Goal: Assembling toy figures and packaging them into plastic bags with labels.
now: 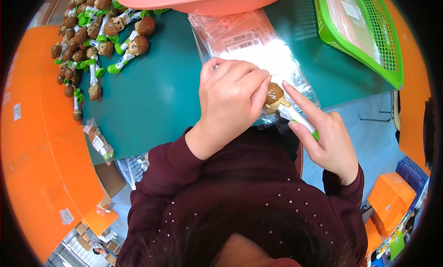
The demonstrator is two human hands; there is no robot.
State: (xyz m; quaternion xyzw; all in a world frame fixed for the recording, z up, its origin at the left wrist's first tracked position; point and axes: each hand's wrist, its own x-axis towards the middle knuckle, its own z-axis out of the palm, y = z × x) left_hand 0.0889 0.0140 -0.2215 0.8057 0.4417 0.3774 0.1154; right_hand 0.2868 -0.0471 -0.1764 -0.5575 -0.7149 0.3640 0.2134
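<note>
A toy figure (pixel 275 97) with a brown-haired head and a white and green body lies tilted between my hands. My right hand (pixel 323 135) grips its body between thumb and fingers, with the index finger stretched along it toward the head. Beside the head, my left hand (pixel 230 94) is closed, thumb against curled fingers; what it pinches is hidden. Under both hands lies a stack of clear plastic bags (pixel 249 40), shiny and printed with labels, reaching the table's near edge.
Many similar figures (pixel 94 45) are heaped at the far left of the green table (pixel 157 96). A bagged figure (pixel 98 141) lies at the left edge. A pink basin (pixel 203 3) and a green basket (pixel 355 47) holding clear bags stand at the back. Orange boxes (pixel 46 142) flank the left.
</note>
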